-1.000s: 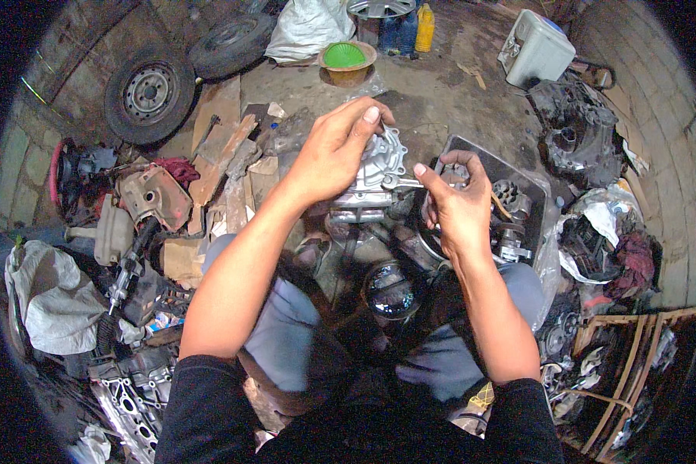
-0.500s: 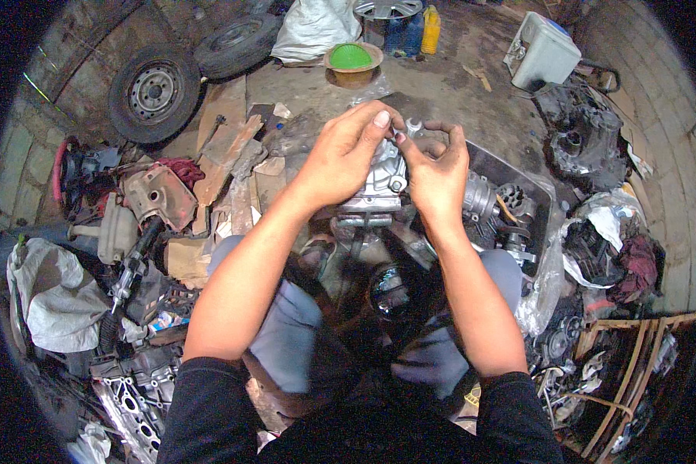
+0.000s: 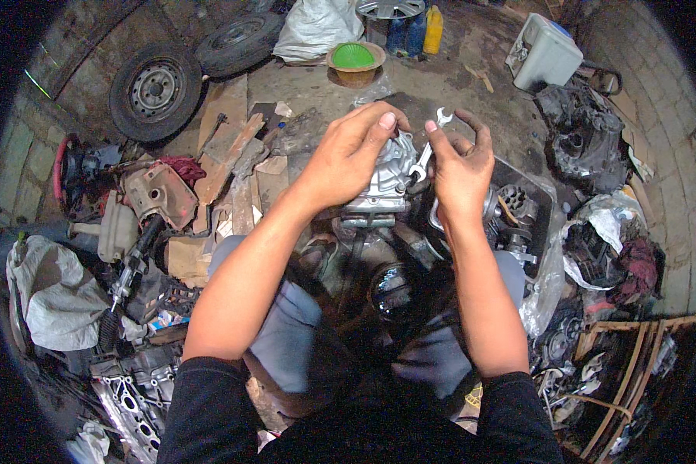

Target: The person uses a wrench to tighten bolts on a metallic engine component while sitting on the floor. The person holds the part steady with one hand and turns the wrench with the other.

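Has floor (image 3: pixel 433 85) space upper centre, tray edge (image 3: pixel 547 205) centre-right. Pinches shiny open-ended wrench (image 3: pixel 424 161) in right hand (image 3: pixel 462 176); cups left hand (image 3: pixel 352 158), fingers together, over casting (image 3: pixel 388 184).

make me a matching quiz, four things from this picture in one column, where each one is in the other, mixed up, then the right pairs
Things
1. wrench
2. silver metal casting
3. green ribbed item
4. yellow jug

Places
A. inside the brown basin
B. partly covered by the left hand
C. beside a blue container
D. held in the right hand

Pairs: 1-D, 2-B, 3-A, 4-C
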The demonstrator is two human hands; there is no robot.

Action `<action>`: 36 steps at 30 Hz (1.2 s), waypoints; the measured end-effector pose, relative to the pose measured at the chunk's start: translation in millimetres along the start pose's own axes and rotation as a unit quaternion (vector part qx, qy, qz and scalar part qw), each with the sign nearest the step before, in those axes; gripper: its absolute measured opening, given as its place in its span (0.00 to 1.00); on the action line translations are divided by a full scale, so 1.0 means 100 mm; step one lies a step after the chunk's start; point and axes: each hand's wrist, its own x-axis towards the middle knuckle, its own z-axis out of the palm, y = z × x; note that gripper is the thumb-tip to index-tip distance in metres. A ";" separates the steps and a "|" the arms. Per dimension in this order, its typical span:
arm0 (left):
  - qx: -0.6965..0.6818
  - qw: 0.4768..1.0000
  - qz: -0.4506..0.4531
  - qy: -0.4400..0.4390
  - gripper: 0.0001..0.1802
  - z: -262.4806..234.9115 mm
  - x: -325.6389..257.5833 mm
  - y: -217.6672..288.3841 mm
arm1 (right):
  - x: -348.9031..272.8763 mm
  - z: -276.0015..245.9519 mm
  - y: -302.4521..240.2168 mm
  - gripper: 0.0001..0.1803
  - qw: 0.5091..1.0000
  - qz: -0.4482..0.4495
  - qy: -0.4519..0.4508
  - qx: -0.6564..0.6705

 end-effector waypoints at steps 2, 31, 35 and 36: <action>0.001 1.000 0.004 0.000 0.28 0.00 0.00 0.00 | -0.03 -0.07 -0.10 0.29 0.999 0.036 -0.017 0.025; -0.002 1.000 0.004 0.005 0.27 0.02 0.01 0.00 | -0.41 -0.64 -0.05 0.14 0.988 0.118 -0.036 0.093; 0.007 1.000 0.001 0.007 0.28 0.02 0.01 -0.01 | -0.42 -0.62 -0.04 0.14 0.985 0.135 -0.032 0.102; 0.009 1.000 0.000 0.008 0.28 0.02 0.01 -0.01 | -0.42 -0.60 -0.04 0.14 0.985 0.136 -0.030 0.105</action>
